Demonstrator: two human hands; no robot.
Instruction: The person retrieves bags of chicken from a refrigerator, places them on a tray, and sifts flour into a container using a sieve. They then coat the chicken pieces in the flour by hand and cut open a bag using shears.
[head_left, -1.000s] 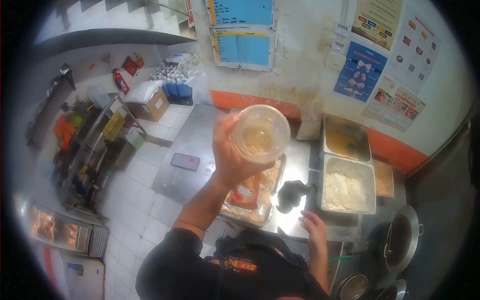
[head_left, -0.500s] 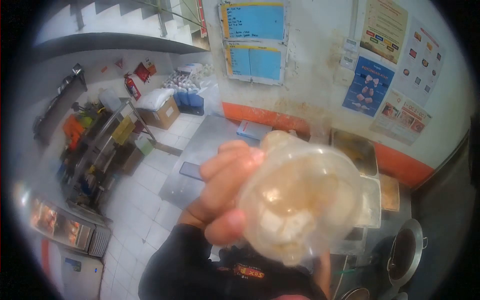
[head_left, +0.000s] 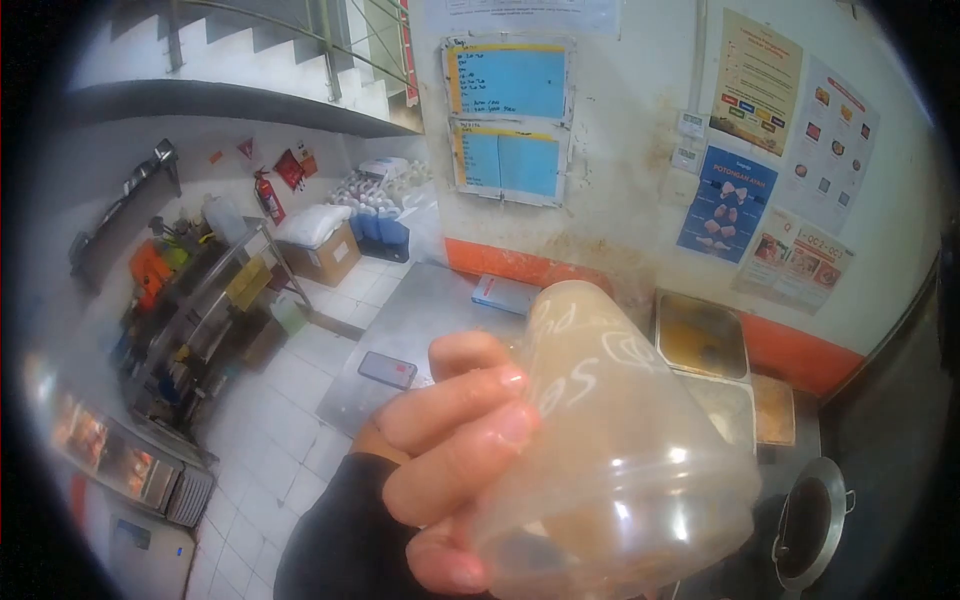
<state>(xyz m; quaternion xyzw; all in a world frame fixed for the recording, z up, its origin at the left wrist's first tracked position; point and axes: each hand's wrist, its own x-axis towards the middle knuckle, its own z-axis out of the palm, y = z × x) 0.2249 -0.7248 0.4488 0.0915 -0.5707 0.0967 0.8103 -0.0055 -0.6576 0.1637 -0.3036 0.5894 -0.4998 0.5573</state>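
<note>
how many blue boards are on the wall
2. The upper blue board hangs on the wall above the lower blue board, both beyond the plastic cup in the left hand. The cup could hide others lower down.

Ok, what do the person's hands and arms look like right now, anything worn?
Only the left hand shows: bare, with no glove or ring visible. Behind it the arm wears a black sleeve; how far down it reaches is hard to tell. The right hand is out of view.
</note>
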